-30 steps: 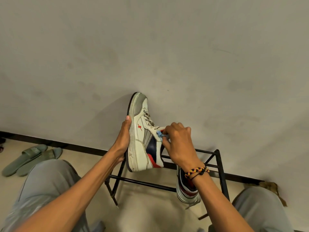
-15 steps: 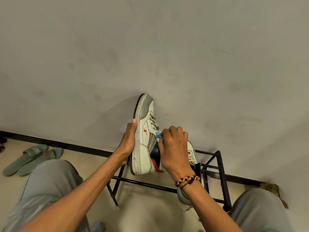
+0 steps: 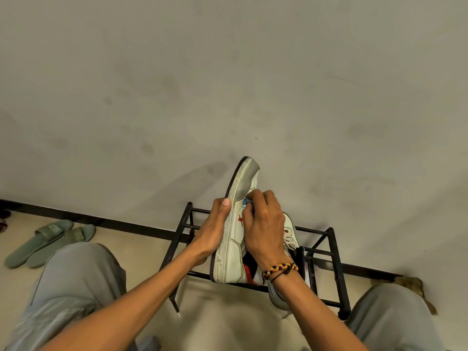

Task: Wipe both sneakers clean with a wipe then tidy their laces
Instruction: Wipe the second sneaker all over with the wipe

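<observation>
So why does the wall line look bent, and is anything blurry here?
Head view: the wide lens bows the baseboard and stretches the edges; the held sneaker casts a soft shadow on the wall; the left hand and right hand look fairly sharp.

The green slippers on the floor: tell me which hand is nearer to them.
Left. The left hand grips the held sneaker's sole on the green slippers' side; the right hand pinches the blue wipe beyond it.
</observation>
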